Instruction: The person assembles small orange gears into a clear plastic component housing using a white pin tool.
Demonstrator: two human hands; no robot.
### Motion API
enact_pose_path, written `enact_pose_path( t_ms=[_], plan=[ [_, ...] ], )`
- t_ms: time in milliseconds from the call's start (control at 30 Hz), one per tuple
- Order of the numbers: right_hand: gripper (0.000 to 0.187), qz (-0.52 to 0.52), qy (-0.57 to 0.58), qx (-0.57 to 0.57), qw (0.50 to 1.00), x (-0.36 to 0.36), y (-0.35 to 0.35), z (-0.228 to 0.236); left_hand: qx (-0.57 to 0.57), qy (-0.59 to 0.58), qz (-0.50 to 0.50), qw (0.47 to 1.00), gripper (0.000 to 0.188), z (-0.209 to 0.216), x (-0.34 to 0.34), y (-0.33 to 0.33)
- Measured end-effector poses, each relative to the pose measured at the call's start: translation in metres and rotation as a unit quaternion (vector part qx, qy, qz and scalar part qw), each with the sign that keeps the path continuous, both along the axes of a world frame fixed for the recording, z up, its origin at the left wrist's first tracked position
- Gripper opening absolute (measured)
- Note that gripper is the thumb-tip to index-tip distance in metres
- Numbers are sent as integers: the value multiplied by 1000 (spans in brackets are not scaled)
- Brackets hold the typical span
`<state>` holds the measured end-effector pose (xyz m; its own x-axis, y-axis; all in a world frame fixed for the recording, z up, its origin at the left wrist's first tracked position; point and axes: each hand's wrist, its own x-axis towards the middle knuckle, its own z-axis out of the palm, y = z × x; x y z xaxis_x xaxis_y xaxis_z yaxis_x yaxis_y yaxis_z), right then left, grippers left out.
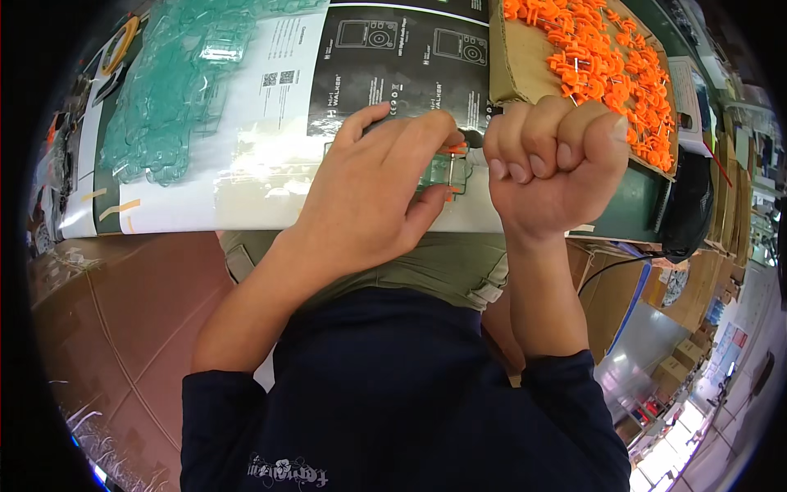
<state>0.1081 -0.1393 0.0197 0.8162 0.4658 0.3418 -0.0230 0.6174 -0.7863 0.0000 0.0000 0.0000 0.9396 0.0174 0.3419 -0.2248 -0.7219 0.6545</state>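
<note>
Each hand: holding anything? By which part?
Left hand: clear green plastic piece, thumb and finger at the orange bits near its right end. Right hand: closed fist; whether it holds anything can't be told.

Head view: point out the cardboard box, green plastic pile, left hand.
Cardboard box (510, 61): head view, on its left wall.
Green plastic pile (172, 98): head view, on its middle.
Left hand (365, 184): head view, on the back of the hand.

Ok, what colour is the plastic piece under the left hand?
The plastic piece is translucent green, best seen in the head view.
</note>
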Motion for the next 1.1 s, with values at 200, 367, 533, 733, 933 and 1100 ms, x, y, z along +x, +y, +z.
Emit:
enact_pose_path(
  t_ms=[200,367,533,733,933,1100],
  plan=[
    [47,-9,41,1,999,3,4,-5,-2,1,-3,1000,48,1,0,1],
    [46,6,65,9,998,7,4,-5,-4,-9,-3,1000,48,-1,2,2],
    [45,22,76,-10,997,7,7,-3,-7,-11,-1,1000,49,-2,2,3],
    [43,5,45,-80,996,3,14,1,8,5,-1,1000,48,0,0,4],
    [44,36,75,35,996,-9,-15,-1,66,-73,23,995,43,-17,-2,-3],
    [46,79,23,43,996,-16,-21,-13,75,-98,33,992,41,-22,-3,-5]
  ],
)
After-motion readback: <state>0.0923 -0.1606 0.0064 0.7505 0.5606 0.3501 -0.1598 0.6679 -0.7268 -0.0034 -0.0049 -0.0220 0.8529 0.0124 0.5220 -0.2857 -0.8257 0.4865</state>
